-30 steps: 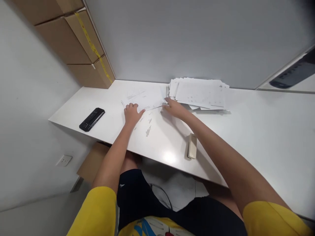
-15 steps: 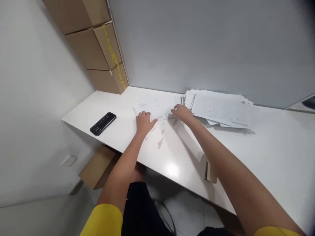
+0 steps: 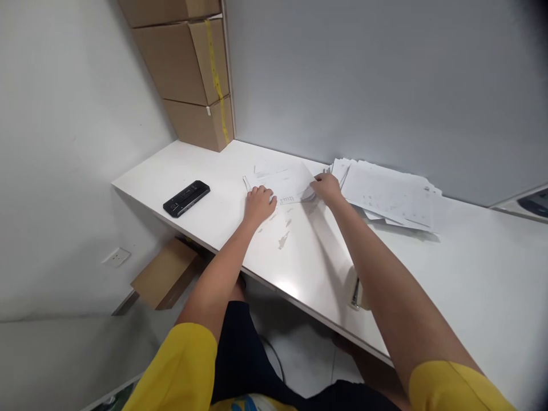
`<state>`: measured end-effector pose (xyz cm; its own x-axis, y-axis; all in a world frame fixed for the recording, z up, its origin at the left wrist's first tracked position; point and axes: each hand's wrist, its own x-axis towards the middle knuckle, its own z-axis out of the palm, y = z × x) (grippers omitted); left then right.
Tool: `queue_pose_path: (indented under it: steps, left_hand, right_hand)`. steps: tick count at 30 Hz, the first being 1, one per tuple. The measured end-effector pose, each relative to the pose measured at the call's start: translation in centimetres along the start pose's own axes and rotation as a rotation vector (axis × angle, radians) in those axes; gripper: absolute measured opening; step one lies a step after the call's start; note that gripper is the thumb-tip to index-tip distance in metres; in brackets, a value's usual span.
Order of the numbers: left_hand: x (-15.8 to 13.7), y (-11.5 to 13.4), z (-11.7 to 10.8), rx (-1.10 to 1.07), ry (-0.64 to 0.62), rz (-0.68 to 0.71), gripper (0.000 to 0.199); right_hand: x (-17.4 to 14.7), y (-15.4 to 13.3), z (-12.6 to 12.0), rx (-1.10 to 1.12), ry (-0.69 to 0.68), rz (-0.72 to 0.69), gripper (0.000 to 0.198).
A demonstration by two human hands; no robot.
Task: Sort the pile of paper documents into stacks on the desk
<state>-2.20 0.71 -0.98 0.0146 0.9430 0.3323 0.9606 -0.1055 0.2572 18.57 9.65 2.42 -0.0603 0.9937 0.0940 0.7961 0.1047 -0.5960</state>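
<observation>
A white printed sheet of paper (image 3: 285, 181) lies on the white table in front of me, with its right side lifted and curling. My right hand (image 3: 326, 187) pinches that right edge between thumb and fingers. At the sheet's lower left corner, my left hand (image 3: 260, 204) has its fingers bent and thumb drawn in, holding the edge against the table. A thin white strip, too small to name, pokes out beyond the left fingers. Just right of my right hand rests a loose pile of papers (image 3: 387, 191), its sheets unevenly stacked.
A black phone (image 3: 186, 198) lies face down at the left. Under my right forearm stands a beige stapler-like object (image 3: 356, 291), partly hidden. Cardboard boxes (image 3: 199, 123) are stacked at the back left corner, and another box (image 3: 165, 273) sits below the table. A grey wall panel borders the back.
My right hand has raised the sheet's right edge, which now curls up. My left thumb has drawn in toward the fingers. The view has shifted slightly.
</observation>
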Motion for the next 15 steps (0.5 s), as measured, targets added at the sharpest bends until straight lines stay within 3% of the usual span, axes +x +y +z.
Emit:
queue_pose_path:
  steps: [8, 15]
  left_hand:
    - [-0.3, 0.4, -0.8, 0.009, -0.025, 0.001, 0.028]
    - [-0.6, 0.6, -1.4, 0.016, 0.006, -0.002, 0.033]
  right_hand:
    - [-2.7, -1.3, -0.3, -0.228, 0.117, -0.18, 0.039]
    - [-1.3, -0.5, 0.7, -0.099, 0.079, -0.014, 0.027]
